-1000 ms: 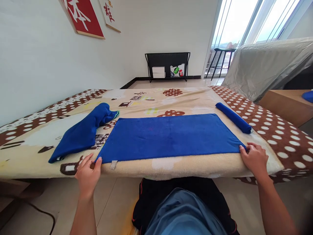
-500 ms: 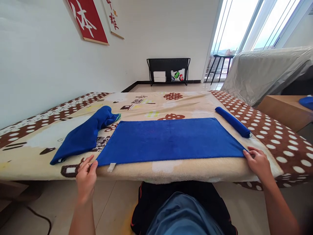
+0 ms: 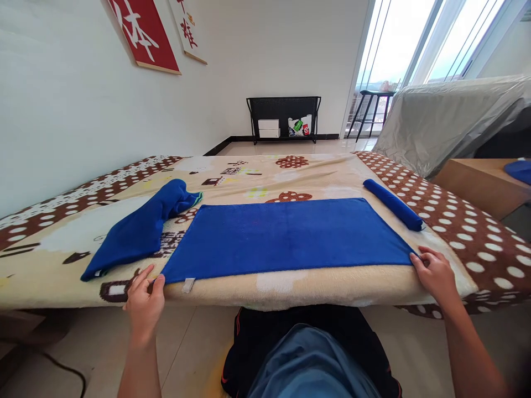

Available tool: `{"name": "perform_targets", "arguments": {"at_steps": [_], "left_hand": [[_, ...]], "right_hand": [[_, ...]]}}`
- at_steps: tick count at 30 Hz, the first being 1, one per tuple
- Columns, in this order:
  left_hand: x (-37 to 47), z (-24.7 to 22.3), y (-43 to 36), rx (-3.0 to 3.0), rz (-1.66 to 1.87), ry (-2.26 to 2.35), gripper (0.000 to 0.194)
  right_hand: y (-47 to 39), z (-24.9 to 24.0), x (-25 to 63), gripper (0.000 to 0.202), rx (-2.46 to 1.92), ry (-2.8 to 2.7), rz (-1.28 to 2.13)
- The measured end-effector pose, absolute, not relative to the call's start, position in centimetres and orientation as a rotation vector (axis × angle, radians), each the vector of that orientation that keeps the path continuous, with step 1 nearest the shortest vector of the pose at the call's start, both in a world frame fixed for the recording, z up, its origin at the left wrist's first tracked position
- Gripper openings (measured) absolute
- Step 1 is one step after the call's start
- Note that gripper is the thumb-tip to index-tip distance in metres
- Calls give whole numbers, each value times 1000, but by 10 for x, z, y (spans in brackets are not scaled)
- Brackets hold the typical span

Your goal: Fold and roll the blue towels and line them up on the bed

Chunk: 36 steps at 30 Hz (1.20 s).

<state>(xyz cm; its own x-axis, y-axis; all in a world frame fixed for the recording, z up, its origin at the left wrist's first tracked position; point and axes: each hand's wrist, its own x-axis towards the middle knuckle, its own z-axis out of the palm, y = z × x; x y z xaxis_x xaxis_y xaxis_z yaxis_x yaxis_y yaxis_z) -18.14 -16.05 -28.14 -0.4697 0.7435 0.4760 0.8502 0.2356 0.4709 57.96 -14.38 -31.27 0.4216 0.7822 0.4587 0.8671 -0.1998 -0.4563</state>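
Observation:
A blue towel [image 3: 282, 235] lies spread flat on the patterned blanket, its long near edge towards me. My left hand [image 3: 144, 298] pinches its near left corner, close to a small white label [image 3: 188, 285]. At the near right corner, my right hand [image 3: 433, 272] grips the cloth between thumb and fingers. Left of the spread towel lies a crumpled blue towel [image 3: 141, 232] with a green edge at its far end. To the right, a blue towel rolled into a tight tube [image 3: 392, 204] rests at a slant.
The cream and brown blanket [image 3: 274, 287] covers the bed up to its near edge, just in front of my legs. Beyond stand a black rack [image 3: 284, 117] and a stool [image 3: 371, 110]. At the right are a plastic-covered piece of furniture [image 3: 443, 121] and a wooden box-like surface [image 3: 473, 182].
Both hands stay on the two near corners, and the towel lies as before. The whole view has shifted very slightly.

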Motion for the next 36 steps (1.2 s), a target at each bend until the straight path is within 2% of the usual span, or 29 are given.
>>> {"name": "perform_targets", "arguments": {"at_steps": [3,8,10,12,13,15,17,20,23,28,32,36], "left_hand": [[-170,-270,-161,-1402,-1272,-2397,30],[-163,-264,-159,-1370,-1251,-2369,31],[-161,-266,-161,-1362,-1255,-2325,26],[-154,-265,-164,-1299,-1258,-2260,16],[-148,-262,-165,-1246,-1244,-2213,19],[-129,-252,-163,-1198,-1192,-2100,38],[-99,-234,-149,-1322,-1161,-2007,44],[-33,-199,-102,-1720,-1113,-1959,42],[46,-178,-35,-2251,-783,-1917,53],[132,-207,39,-2530,-489,-1884,55],[108,-235,53,-2538,-359,-1957,53],[20,-232,58,-2370,-306,-2149,59]], "right_hand": [[-145,-312,577,35,-2006,-1401,-165],[-149,-309,570,30,-2003,-1365,-212],[-150,-308,567,25,-2013,-1322,-242],[-150,-305,560,29,-2029,-1270,-276],[-149,-302,553,35,-2041,-1240,-306],[-144,-289,531,43,-2056,-1201,-387],[-132,-266,494,45,-2033,-1262,-445],[-100,-221,416,45,-1867,-1639,-268],[-55,-189,331,48,-1696,-2135,71],[13,-200,250,46,-1617,-2265,215],[40,-230,278,43,-1639,-2213,200],[48,-242,366,49,-1793,-2075,151]]}}
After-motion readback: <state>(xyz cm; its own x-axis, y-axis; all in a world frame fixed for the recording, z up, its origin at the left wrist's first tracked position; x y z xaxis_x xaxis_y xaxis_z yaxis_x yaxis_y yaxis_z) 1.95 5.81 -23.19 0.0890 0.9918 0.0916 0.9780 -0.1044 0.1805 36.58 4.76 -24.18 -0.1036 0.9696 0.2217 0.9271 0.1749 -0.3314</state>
